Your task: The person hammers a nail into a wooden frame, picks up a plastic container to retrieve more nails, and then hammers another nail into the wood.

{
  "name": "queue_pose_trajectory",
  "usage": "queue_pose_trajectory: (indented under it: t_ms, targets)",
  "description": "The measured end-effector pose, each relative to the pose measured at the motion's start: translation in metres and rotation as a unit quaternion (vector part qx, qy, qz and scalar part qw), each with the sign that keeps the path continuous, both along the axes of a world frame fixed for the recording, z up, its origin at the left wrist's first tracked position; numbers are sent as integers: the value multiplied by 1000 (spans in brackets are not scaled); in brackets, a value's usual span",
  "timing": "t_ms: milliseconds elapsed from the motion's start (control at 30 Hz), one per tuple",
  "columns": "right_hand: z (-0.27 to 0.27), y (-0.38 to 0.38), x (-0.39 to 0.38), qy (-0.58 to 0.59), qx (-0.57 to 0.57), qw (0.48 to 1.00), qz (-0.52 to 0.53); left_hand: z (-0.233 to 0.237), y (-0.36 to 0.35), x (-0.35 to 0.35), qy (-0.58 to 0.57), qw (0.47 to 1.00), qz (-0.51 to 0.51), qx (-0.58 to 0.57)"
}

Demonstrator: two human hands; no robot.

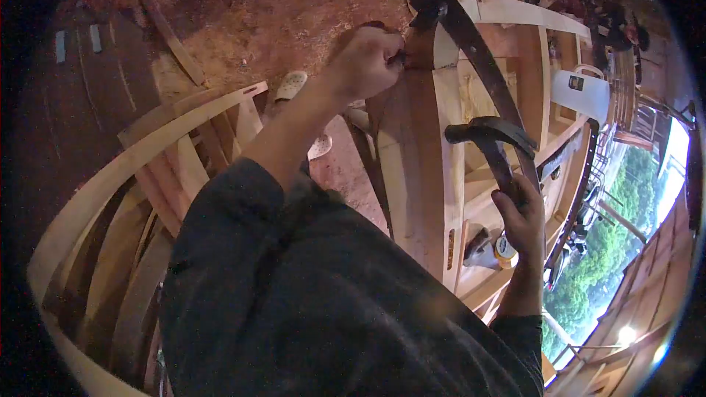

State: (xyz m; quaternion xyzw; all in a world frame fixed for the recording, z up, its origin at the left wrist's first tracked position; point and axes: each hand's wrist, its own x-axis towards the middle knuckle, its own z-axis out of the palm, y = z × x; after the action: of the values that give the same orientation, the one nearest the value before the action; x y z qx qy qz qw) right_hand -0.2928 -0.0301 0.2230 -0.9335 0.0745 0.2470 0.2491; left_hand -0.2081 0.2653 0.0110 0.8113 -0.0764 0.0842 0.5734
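Right hand [522,215] closed round the handle of a hammer [494,132]. Clock directions taken in the view, 12 at top: handle runs from 5 toward 11 o'clock; head lies crosswise beyond the fingers, roughly 9 to 3, one end dipping toward 4. Left hand [368,62] bears between 10 and 11 o'clock from the right, about 10 from the hammer head, and well apart from both. Right hand is plainly the nearer to the tool.

Left hand: fingers curled together in a fist, just beside the upper end of the pale wooden frame [450,169]. A small dark shape shows at the finger edge; cannot tell whether it is held or is shadow.

A dark curved strip [482,66] slants from 11 toward 5 and overlaps the hammer head in view; contact not determinable. Striking face versus claw: uncertain, head too dark. Handle butt hidden by the palm. Left fingertips partly concealed. Container [506,248] inside the frame at 7 o'clock from the right hand; label unreadable.
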Motion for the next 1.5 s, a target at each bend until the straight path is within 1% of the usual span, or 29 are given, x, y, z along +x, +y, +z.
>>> queue_pose_trajectory:
  t_ms: [33, 67, 133, 167, 233, 300, 333, 367, 400, 433, 467, 500, 533, 600, 667, 700, 733, 800, 933, 1000, 1033, 1067, 1100, 1133, 1233, 1267, 1333, 1433, 1500]
  targets:
    - [-2, -2, -2, -2, -1, 1000, 4, 1, 0, -1, 19, 998, -9, 62]
    - [-5, -5, -2, 11, -10, 1000, 15, 2, -4, -4, 17, 998, -5, 61]
    - [-11, -13, -4, 22, -20, 999, 27, 7, -18, -10, 94, 980, 94, -148]
    - [-14, -19, -7, 22, -4, 999, 24, 8, -23, -9, 92, 980, 94, -152]
    - [-12, -25, -3, 21, 4, 999, 25, 11, -30, -7, 50, 938, 103, -327]
    - [-4, -24, -1, -4, 11, 1000, -1, 5, -34, -3, 33, 940, 111, -322]
    - [9, -11, 8, 38, 20, 997, -62, 3, -37, -2, 13, 943, 119, -311]
    - [17, -5, 15, -7, 10, 1000, 4, 1, -40, -3, 12, 941, 119, -316]
    - [24, 0, 23, -52, 2, 996, 71, -3, -44, -4, 10, 920, 104, -377]
    - [36, 6, 35, -44, -25, 996, 72, -3, -46, -4, 8, 895, 89, -436]
    - [48, 15, 46, -34, -51, 995, 73, -4, -47, -5, 7, 893, 90, -440]
    - [55, 25, 52, -76, -86, 988, 106, -1, -46, -6, 0, 893, 98, -440]
    - [62, 28, 63, -145, -102, 962, 209, -1, -45, -8, -6, 892, 105, -439]
    - [79, 62, 75, -164, -156, 951, 212, -6, -41, -8, -2, 897, 103, -429]
    - [84, 86, 90, -179, -130, 946, 239, -7, -39, -8, 1, 903, 100, -418]
    - [87, 92, 105, -181, -164, 919, 308, -5, -39, -9, -4, 904, 108, -414]
    - [90, 96, 117, -147, -169, 926, 304, -4, -38, -10, -9, 905, 117, -410]
    - [78, 120, 125, -193, -94, 906, 366, -2, -39, -10, -25, 914, 129, -384]
    - [75, 157, 139, -174, -154, 891, 391, -7, -44, -5, -75, 936, 160, -305]
    - [75, 165, 150, -182, -225, 830, 477, -9, -47, -4, -69, 931, 163, -318]
    - [74, 167, 155, -181, -227, 829, 477, -8, -48, -4, -62, 928, 164, -328]
    - [72, 170, 160, -191, -246, 810, 497, -9, -48, -5, -62, 927, 165, -330]
    - [71, 173, 163, -201, -265, 788, 517, -7, -44, -7, -28, 935, 153, -319]
    - [71, 175, 163, -200, -267, 787, 519, -4, -42, -9, 7, 941, 139, -307]
    - [72, 182, 165, -197, -269, 784, 523, 0, -38, -10, 28, 944, 145, -296]
    - [74, 181, 168, -165, -297, 788, 514, -1, -39, -9, 28, 943, 146, -297]
    - [75, 181, 171, -131, -325, 789, 505, -6, -43, -6, -43, 940, 174, -290]
    - [70, 178, 172, -116, -305, 805, 495, -8, -45, -3, -81, 936, 180, -291]
    - [64, 178, 170, -123, -217, 834, 493, -8, -46, -4, -93, 935, 188, -286]
